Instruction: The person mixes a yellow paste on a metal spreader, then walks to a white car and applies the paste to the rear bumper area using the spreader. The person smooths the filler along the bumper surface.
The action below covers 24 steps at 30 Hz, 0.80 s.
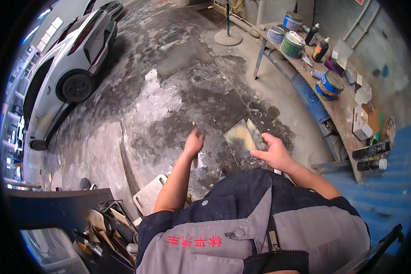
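Note:
My right hand pinches a thin, flat mixing plate between thumb and fingers. Pale yellow paste is smeared across it. A second panel edge shows beside it, and I cannot tell whether it is a separate plate. To the left, apart from the plate, my left hand is closed around a slim tool. The tool's pale yellowish tip sticks out above the fist, and a light part shows below. Its kind is unclear, as the fingers cover most of it and are slightly blurred.
At right stands a long workbench with a green can, a blue-yellow can, bottles and an opened carton. A white car is parked at left. A cart with tools is at lower left; a round-based stand is ahead.

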### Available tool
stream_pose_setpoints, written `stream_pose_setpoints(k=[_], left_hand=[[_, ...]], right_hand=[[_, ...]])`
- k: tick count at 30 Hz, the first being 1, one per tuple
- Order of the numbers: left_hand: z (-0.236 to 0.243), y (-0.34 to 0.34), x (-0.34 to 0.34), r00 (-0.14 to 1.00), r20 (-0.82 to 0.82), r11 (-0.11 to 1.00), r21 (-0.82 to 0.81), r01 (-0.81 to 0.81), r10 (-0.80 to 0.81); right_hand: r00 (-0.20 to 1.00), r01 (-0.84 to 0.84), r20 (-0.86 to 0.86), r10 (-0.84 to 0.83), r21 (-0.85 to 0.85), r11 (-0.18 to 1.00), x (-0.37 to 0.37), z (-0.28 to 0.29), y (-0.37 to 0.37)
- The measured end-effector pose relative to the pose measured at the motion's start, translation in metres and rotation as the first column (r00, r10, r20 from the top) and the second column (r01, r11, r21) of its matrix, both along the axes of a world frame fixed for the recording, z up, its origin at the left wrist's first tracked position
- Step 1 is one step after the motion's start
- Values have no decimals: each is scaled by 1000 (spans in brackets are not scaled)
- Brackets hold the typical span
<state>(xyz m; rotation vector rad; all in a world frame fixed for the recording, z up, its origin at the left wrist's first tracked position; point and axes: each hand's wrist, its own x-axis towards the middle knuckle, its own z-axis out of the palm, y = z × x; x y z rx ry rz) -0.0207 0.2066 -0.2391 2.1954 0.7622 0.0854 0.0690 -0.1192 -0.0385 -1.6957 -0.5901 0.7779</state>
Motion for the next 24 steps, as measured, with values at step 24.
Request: stream_pose_setpoints(k=[24], left_hand=[[49, -105, 114, 968, 48, 438, -885, 156, -248]], right_hand=[[767, 520, -450, -456, 20, 854, 84, -145, -33]])
